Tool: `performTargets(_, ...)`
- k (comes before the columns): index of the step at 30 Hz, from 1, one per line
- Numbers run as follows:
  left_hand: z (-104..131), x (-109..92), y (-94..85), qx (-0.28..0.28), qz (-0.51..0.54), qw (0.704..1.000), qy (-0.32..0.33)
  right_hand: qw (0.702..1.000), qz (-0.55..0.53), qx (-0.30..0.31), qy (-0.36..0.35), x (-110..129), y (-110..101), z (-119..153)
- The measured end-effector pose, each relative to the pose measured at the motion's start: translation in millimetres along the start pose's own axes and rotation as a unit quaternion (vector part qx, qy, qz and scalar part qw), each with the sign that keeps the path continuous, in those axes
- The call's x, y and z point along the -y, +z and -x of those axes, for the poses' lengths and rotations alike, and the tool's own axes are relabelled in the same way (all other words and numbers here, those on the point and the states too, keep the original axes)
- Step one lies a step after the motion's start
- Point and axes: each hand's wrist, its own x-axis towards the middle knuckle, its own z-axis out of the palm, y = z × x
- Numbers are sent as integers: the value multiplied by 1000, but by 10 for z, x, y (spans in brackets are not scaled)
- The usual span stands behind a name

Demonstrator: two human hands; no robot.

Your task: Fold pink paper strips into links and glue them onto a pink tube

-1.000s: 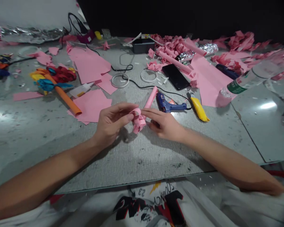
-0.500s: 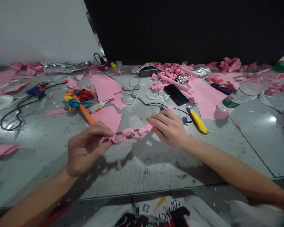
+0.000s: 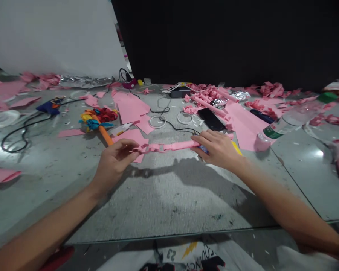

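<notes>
A pink paper chain (image 3: 154,147) stretches level between my two hands, just above the table. My left hand (image 3: 115,156) pinches its left end between thumb and fingertips. On the right the chain runs into a straight pink paper strip (image 3: 183,145). My right hand (image 3: 219,148) is closed on this strip, fingers over the top and thumb below. Part of the strip lies hidden under that hand. A yellow-handled tool (image 3: 237,148) shows partly behind my right hand. Behind my left hand lies an orange stick (image 3: 105,135) with colourful paper petals.
Pink paper sheets (image 3: 131,105) and crumpled scraps (image 3: 207,92) lie across the back. A black phone (image 3: 211,119), white rings (image 3: 157,121) and a tilted plastic bottle (image 3: 282,126) stand or lie beyond my right hand. Black cables (image 3: 24,135) trail on the left.
My right hand has moved right and slid farther along, so a longer straight strip shows. The chain is pulled flatter and sits slightly higher in view. The left hand still pinches its end.
</notes>
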Motion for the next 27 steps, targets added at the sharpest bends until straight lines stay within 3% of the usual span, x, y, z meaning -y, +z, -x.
performTargets(7,-316,154,340,39,-19,997,59,996,16,6,82,-207,78,314)
performTargets(15,-216,247,443,30,-38,989,143,995,-4,-18,97,-271,243,496)
performTargets(20,-216,239,445,52,4,991,125,993,-27,-36,112,-280,255,503)
performTargets(27,-198,177,447,87,55,994,39,993,-63,-36,91,-287,270,527)
